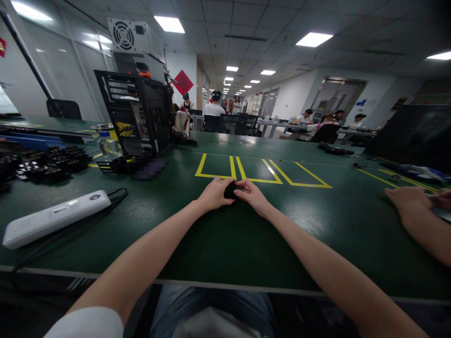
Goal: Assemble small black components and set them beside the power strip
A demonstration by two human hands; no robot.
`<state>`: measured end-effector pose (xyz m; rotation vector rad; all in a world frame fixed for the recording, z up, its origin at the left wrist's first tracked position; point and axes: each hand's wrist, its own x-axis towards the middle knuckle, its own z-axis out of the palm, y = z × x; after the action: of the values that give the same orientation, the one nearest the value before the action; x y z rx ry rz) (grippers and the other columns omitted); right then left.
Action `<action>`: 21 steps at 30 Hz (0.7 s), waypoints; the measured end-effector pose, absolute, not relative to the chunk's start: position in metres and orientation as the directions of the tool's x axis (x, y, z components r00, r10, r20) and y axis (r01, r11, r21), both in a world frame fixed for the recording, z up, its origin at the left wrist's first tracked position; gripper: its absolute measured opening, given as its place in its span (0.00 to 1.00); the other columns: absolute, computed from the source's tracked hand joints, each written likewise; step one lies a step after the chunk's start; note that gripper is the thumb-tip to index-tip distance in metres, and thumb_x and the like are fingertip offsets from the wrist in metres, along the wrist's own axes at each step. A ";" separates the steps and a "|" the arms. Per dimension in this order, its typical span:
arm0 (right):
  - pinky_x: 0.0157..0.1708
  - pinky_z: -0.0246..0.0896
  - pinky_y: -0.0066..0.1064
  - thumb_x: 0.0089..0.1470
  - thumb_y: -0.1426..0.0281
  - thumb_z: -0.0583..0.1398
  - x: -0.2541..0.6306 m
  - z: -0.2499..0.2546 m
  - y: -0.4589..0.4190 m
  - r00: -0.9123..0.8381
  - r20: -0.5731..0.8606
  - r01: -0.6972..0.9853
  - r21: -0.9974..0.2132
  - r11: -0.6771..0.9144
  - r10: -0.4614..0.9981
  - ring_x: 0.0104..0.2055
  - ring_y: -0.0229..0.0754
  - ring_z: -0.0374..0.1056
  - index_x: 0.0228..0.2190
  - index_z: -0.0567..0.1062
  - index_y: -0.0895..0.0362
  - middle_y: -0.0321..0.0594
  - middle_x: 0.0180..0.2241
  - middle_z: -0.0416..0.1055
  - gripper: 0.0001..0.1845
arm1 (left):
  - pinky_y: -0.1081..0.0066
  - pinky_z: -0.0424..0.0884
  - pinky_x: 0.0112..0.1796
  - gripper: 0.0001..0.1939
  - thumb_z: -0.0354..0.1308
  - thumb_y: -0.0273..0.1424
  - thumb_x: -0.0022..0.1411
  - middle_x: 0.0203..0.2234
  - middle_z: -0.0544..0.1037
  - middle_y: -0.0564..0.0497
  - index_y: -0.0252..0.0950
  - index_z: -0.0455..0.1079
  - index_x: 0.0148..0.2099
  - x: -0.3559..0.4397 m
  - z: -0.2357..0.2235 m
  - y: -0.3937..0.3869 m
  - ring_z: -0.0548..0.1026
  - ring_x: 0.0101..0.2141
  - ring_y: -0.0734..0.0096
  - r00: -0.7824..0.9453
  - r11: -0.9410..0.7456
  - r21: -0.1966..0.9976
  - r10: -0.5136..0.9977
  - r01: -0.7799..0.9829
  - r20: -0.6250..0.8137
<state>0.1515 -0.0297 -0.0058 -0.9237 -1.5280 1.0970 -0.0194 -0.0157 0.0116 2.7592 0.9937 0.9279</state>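
A small black object (230, 190) rests on the green surface (225, 244), enclosed between both hands just short of the yellow marked boxes (246, 171). The left hand (214, 193) and right hand (252, 195) each have their grip clamped on the small black object from opposite sides, fingertips touching above it. What the object is cannot be told. Well to the left of the grip lies a white power strip (52, 218). Beyond it stands an open black computer case (136, 115). Far right of the grip, another person's hand (408, 199) rests on the surface.
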 end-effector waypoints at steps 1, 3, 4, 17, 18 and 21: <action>0.45 0.58 0.38 0.40 0.67 0.61 0.151 -0.006 -0.030 -0.211 0.282 0.031 -0.955 0.295 0.936 0.40 0.38 0.64 0.34 0.65 0.54 0.36 0.37 0.66 0.16 | 0.63 0.62 0.38 0.32 0.58 0.35 0.47 0.43 0.69 0.47 0.37 0.53 0.54 -0.020 0.012 -0.017 0.64 0.40 0.60 0.609 -0.786 0.257 0.604 0.563 0.514; 0.45 0.58 0.38 0.39 0.67 0.62 0.151 -0.006 -0.029 -0.219 0.263 0.040 -0.960 0.278 0.940 0.41 0.39 0.64 0.37 0.66 0.54 0.38 0.38 0.66 0.19 | 0.63 0.62 0.38 0.32 0.58 0.35 0.46 0.41 0.69 0.47 0.37 0.53 0.53 -0.020 0.012 -0.018 0.65 0.39 0.60 0.607 -0.777 0.258 0.615 0.574 0.503; 0.45 0.57 0.39 0.39 0.67 0.62 0.151 -0.006 -0.029 -0.228 0.247 0.045 -0.963 0.264 0.942 0.41 0.40 0.64 0.38 0.66 0.54 0.38 0.38 0.66 0.20 | 0.64 0.62 0.38 0.31 0.58 0.35 0.46 0.41 0.69 0.47 0.36 0.54 0.53 -0.021 0.012 -0.019 0.65 0.39 0.60 0.605 -0.774 0.256 0.619 0.580 0.500; 0.40 0.61 0.36 0.41 0.66 0.60 0.151 -0.006 -0.033 -0.230 0.260 0.025 -0.962 0.273 0.938 0.37 0.37 0.65 0.32 0.66 0.54 0.35 0.36 0.66 0.13 | 0.64 0.62 0.37 0.32 0.58 0.37 0.47 0.40 0.69 0.46 0.37 0.53 0.53 -0.024 0.014 -0.021 0.65 0.39 0.61 0.613 -0.777 0.256 0.617 0.575 0.494; 0.40 0.61 0.36 0.41 0.66 0.61 0.151 -0.006 -0.033 -0.225 0.265 0.027 -0.960 0.277 0.938 0.37 0.37 0.65 0.33 0.66 0.54 0.35 0.36 0.66 0.14 | 0.64 0.62 0.37 0.32 0.58 0.37 0.47 0.40 0.69 0.46 0.37 0.53 0.53 -0.024 0.014 -0.021 0.65 0.39 0.61 0.615 -0.777 0.259 0.617 0.573 0.491; 0.42 0.59 0.36 0.40 0.67 0.61 0.151 -0.005 -0.031 -0.222 0.262 0.043 -0.960 0.278 0.939 0.39 0.38 0.65 0.36 0.66 0.54 0.37 0.39 0.65 0.18 | 0.65 0.63 0.36 0.31 0.58 0.37 0.47 0.40 0.69 0.46 0.37 0.53 0.53 -0.024 0.014 -0.021 0.65 0.38 0.61 0.621 -0.781 0.260 0.613 0.568 0.488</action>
<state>0.1514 -0.0314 -0.0050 -0.9434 -1.5389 1.1153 -0.0242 -0.0209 0.0138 2.7558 1.0057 0.8755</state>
